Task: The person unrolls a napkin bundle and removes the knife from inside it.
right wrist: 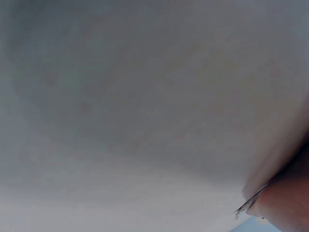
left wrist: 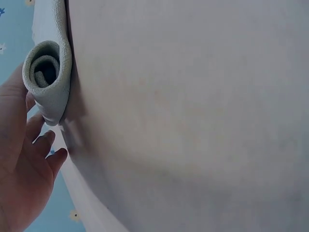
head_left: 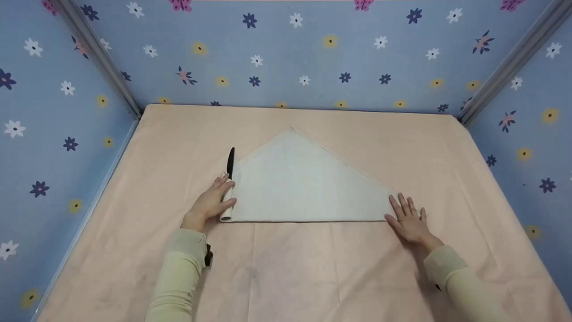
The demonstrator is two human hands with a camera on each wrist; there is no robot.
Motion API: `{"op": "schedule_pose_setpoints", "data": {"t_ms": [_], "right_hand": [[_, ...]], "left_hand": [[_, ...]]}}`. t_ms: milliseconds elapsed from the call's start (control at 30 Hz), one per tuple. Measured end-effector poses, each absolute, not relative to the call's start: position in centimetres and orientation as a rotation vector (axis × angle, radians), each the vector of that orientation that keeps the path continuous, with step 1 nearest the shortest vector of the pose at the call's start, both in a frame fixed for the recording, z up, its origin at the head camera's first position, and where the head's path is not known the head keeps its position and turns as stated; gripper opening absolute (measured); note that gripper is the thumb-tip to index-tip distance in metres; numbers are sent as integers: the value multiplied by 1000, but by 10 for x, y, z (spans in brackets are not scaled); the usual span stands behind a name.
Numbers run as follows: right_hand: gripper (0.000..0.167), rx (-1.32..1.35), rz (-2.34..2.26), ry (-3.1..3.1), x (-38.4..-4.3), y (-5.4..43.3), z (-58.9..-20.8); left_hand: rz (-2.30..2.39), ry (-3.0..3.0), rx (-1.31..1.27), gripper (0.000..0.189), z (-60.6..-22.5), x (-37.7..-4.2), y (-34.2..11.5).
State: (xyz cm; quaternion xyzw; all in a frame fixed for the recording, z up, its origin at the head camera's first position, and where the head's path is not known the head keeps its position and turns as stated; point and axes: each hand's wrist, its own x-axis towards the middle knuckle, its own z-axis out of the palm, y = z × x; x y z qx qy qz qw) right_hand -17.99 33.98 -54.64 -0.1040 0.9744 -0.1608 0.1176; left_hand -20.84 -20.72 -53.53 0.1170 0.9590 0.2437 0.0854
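Note:
A pale napkin [head_left: 308, 183] lies folded, its far side peaked and its near edge straight. Its left end is wound into a small roll [left wrist: 47, 72], whose spiral end shows in the left wrist view. Out of the roll's far end sticks a black knife [head_left: 231, 162]; the rest of it is hidden in the cloth. My left hand [head_left: 211, 203] holds the roll between thumb and fingers. With fingers spread, my right hand [head_left: 409, 221] rests on the napkin's right corner. Only a bit of that hand [right wrist: 285, 205] appears in the right wrist view.
A peach cloth [head_left: 290, 268] with faint creases covers the table. Blue flowered panels [head_left: 295, 49] stand at the back and both sides, with grey posts [head_left: 100, 58] in the back corners.

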Motion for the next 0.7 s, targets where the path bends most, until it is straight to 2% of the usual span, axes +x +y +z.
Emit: {"op": "schedule_pose_setpoints", "data": {"t_ms": [700], "right_hand": [[66, -352, -555, 2880, -178, 340, -547]], "left_hand": [[765, 2851, 316, 57, -535, -204, -213]]}}
